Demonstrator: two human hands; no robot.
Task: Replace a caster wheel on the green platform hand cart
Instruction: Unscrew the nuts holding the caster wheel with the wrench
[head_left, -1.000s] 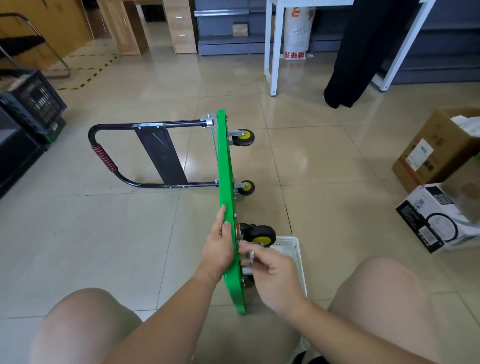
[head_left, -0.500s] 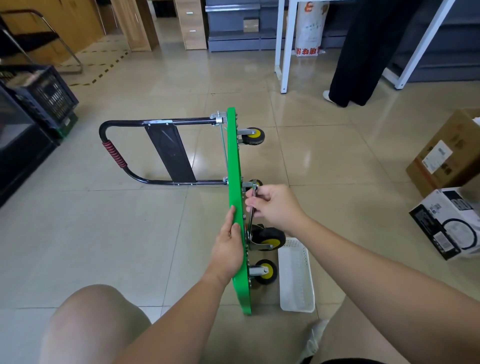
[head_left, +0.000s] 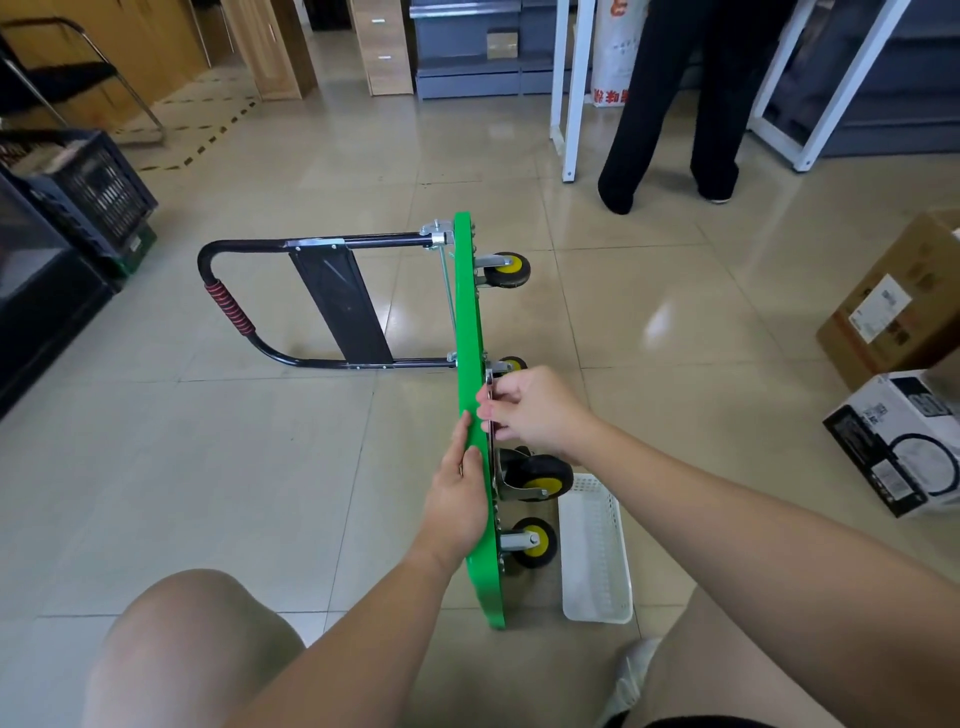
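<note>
The green platform cart stands on its edge on the tiled floor, its black handle lying to the left and its underside facing right. Several black casters with yellow hubs stick out of the underside; the largest caster sits just below my right hand. My left hand grips the platform's upper edge, thumb on top. My right hand pinches a thin metal tool held against the underside near a caster mount.
A white plastic basket lies on the floor right of the cart. Cardboard boxes stand at the right, black crates at the left. A person in black trousers stands by a white table frame. My knees frame the bottom.
My right hand has risen from the low caster near the basket to the mount higher on the underside, carrying the metal tool. My left hand keeps its hold on the platform edge.
</note>
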